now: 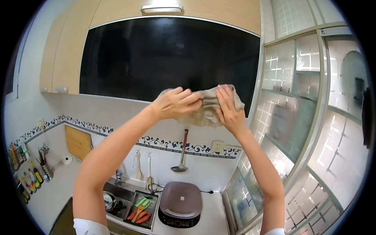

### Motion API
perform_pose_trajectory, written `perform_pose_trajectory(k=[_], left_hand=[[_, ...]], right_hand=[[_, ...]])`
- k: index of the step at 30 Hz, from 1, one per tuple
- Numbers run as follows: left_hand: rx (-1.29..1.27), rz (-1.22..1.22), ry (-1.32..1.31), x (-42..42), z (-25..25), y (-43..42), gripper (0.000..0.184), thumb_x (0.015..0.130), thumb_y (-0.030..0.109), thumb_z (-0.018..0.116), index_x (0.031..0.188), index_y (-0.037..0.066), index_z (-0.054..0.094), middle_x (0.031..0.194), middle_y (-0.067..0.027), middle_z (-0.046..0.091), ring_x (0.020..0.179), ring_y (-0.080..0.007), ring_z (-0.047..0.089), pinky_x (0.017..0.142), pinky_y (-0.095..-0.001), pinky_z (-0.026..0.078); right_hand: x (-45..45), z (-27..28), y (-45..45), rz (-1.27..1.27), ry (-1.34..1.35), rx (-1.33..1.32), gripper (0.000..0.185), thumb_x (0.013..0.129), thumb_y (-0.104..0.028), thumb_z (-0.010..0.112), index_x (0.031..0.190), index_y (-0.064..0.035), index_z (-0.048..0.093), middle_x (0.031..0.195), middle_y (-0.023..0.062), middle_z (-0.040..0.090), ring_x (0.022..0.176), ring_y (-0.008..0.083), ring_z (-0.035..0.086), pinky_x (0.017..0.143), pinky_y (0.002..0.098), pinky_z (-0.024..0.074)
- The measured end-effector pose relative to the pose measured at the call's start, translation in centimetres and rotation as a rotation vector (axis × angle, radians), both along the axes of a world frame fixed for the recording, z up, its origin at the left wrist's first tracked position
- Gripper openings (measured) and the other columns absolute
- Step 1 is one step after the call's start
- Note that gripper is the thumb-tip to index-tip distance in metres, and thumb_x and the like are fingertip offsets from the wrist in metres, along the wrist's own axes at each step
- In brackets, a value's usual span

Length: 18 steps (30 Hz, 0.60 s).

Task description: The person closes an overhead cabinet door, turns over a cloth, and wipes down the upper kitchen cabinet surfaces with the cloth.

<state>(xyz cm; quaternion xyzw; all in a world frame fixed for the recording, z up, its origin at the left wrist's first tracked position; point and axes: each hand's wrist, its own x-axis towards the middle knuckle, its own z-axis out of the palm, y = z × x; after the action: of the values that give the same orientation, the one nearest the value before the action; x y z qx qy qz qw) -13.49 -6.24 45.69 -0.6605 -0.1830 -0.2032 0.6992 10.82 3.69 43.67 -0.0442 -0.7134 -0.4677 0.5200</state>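
Note:
A crumpled greyish-beige cloth point(207, 114) hangs between both hands at the lower edge of a glossy black cabinet panel point(164, 55). My left hand point(177, 103) grips the cloth's left side with bent fingers. On the other side, my right hand point(231, 111) holds the cloth, its fingers fairly straight and lying over the fabric, thumb toward the middle. Both arms reach upward. The cloth covers part of the panel's lower right edge and the wall below it.
A ladle point(182, 156) hangs below the cloth. Under it, a brown-lidded electric appliance point(181, 199) stands on the counter, beside a sink point(121, 196) and a rack holding carrots point(141, 216). Frosted glass doors point(286, 109) close off the right side. Bottles point(33, 178) and a cutting board point(77, 141) stand left.

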Motion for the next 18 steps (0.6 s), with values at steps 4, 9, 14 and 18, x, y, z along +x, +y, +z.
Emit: perform_pose_trajectory(k=[4,9,14,18], left_hand=[[0.153,0.111,0.036,1.1,4.2,1.8,0.035,0.079,0.019,0.07,0.112,0.008,0.066,0.116,-0.0011,0.054,0.093,-0.0148,0.055,0.074,-0.0274,0.044],[0.362,0.212,-0.113,3.6,9.7,4.4,0.036,0.084,0.015,0.063,0.118,0.005,0.065,0.129,-0.0042,0.053,0.108,-0.0161,0.054,0.087,-0.0273,0.044],[0.623,0.335,-0.228,6.1,12.1,9.6,0.034,0.084,0.011,0.06,0.117,0.003,0.064,0.13,-0.0059,0.054,0.115,-0.0169,0.054,0.092,-0.0281,0.045],[0.169,0.138,-0.485,7.7,11.6,11.1,0.038,0.082,0.015,0.06,0.115,-0.004,0.063,0.128,-0.0153,0.058,0.122,-0.0281,0.054,0.099,-0.0325,0.045]], right_hand=[[0.8,4.2,1.4,-0.03,0.047,0.082,0.06,0.082,-0.011,0.07,0.137,0.0016,0.051,0.143,0.0122,0.051,0.139,0.0284,0.045,0.109,0.0399,0.0429],[1.4,11.0,3.4,-0.055,0.179,0.192,0.048,0.088,-0.01,0.064,0.135,-0.0005,0.054,0.141,0.0106,0.054,0.136,0.027,0.048,0.107,0.0388,0.0444],[0.8,14.9,6.5,-0.075,0.245,0.242,0.043,0.091,-0.011,0.059,0.133,-0.0053,0.056,0.139,0.0085,0.057,0.133,0.0261,0.051,0.105,0.0366,0.0467],[0.5,14.9,9.6,0.003,0.263,0.122,0.042,0.094,-0.01,0.056,0.136,-0.0135,0.057,0.141,0.0062,0.055,0.131,0.0264,0.053,0.1,0.0347,0.0502]])
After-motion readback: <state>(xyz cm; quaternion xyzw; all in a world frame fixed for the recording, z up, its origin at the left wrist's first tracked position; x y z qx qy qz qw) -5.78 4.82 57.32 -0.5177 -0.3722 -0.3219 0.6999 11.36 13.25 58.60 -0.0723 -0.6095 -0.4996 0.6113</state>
